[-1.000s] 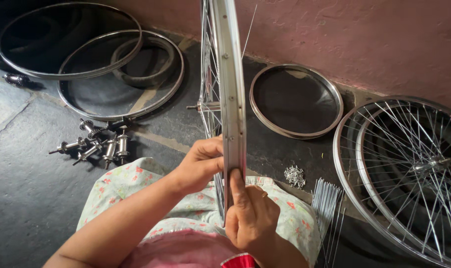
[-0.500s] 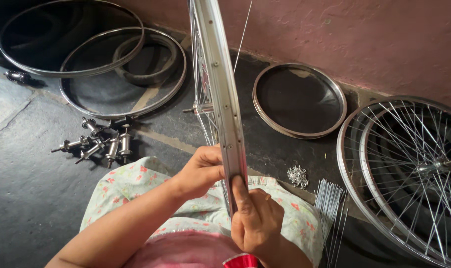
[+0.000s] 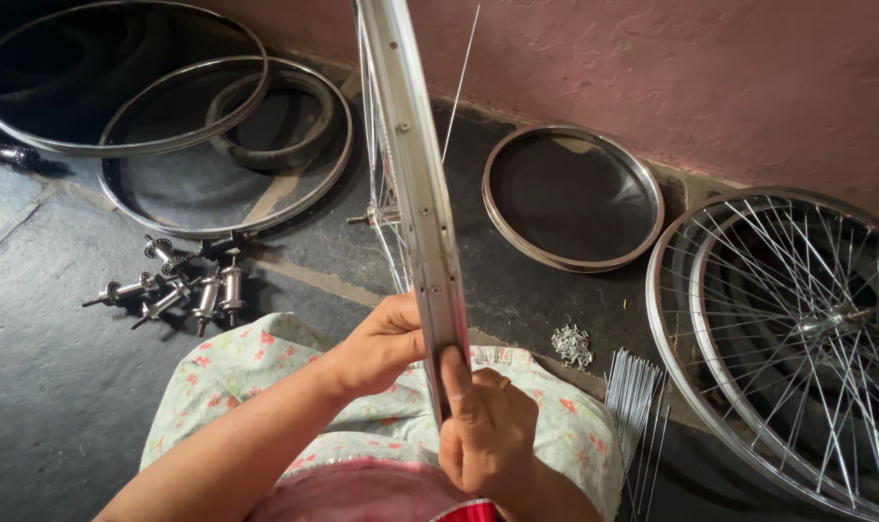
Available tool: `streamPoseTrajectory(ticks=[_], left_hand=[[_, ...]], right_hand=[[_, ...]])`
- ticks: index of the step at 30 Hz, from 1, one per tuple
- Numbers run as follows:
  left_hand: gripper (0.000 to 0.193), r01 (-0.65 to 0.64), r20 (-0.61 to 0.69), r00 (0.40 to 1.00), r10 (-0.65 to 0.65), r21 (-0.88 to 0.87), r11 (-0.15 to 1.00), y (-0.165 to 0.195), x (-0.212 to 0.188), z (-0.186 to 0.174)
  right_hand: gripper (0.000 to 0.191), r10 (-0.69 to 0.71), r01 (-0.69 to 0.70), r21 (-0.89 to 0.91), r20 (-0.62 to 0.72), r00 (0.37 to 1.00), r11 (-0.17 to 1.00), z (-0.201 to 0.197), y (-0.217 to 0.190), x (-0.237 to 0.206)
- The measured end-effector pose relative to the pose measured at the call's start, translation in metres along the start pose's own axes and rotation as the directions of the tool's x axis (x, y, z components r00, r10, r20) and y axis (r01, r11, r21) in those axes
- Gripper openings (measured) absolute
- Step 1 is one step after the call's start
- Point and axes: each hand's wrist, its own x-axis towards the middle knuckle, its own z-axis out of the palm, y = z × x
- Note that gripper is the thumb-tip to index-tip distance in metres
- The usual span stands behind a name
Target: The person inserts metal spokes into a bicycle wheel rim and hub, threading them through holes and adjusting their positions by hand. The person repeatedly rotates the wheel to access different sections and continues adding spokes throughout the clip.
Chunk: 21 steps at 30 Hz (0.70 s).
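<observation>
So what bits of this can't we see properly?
All in the head view:
- The wheel rim: its top is cut off by the upper edge.
- The left hand: its fingertips are hidden behind the rim.
- The spoked wheels: cut off by the right and bottom edges.
- The small shiny pile: too small to tell the pieces.
- The right hand: its wrist runs off the bottom edge.

Wheel rim [image 3: 415,184] runs off frame at 12 o'clock; its lower arc is hidden behind right hand [image 3: 483,425]. Left hand [image 3: 381,343] fingertips hidden behind the rim. Spoked wheels [image 3: 797,329] are cut off at 3 to 5 o'clock. Small metal bits [image 3: 572,345] too tiny to identify.
</observation>
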Motion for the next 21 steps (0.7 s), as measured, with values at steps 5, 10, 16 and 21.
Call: streamPoseTrajectory(ticks=[5,10,16,21], left_hand=[[0.022,0.077,0.048,0.996,-0.076,-0.020,0.997,0.006,-0.001,-0.011],[0.020,0.016,0.097,0.995,-0.013,-0.022,1.000,0.001,-0.004,-0.018],[0.026,-0.045,0.066,0.997,0.038,0.105,0.993,0.001,-0.005,-0.017],[0.025,-0.017,0.080,0.997,0.012,0.059,0.998,0.004,-0.003,-0.018]], right_hand=[[0.063,-0.009,0.009,-0.012,0.024,1.000,1.000,0.001,-0.002,-0.002],[0.060,-0.012,0.012,-0.016,0.023,1.000,1.000,0.008,-0.003,-0.003],[0.057,-0.049,0.049,-0.021,-0.004,0.999,0.999,0.015,0.004,-0.002],[0.057,-0.042,0.041,-0.018,-0.022,0.999,0.999,0.019,0.008,-0.007]])
